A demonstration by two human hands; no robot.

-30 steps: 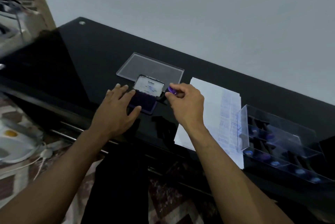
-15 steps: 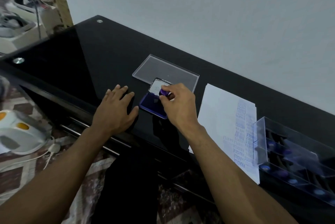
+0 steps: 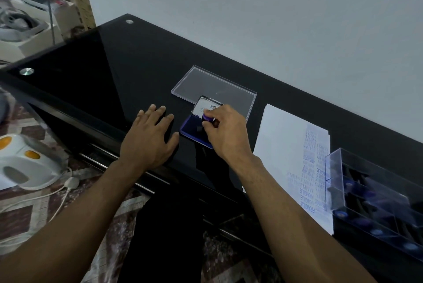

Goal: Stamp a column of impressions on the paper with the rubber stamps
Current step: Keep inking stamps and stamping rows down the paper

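My right hand (image 3: 225,130) pinches a small rubber stamp with a purple top (image 3: 207,117) and holds it down on the blue ink pad (image 3: 191,128), whose open lid (image 3: 207,106) stands behind it. My left hand (image 3: 150,139) lies flat on the black glass table just left of the pad, fingers spread. To the right lies the white paper (image 3: 282,143), with columns of blue stamped words along its right side.
A clear plastic lid (image 3: 214,89) lies behind the ink pad. A clear stamp box (image 3: 375,198) with several purple-topped stamps stands at the right, overlapping the paper's edge. A white appliance (image 3: 25,166) with a cable sits on the floor to the left. The wall runs close behind the table.
My right hand carried the stamp left from beside the pad onto the ink pad. My left hand slid off the pad's edge and now rests on the glass beside it.
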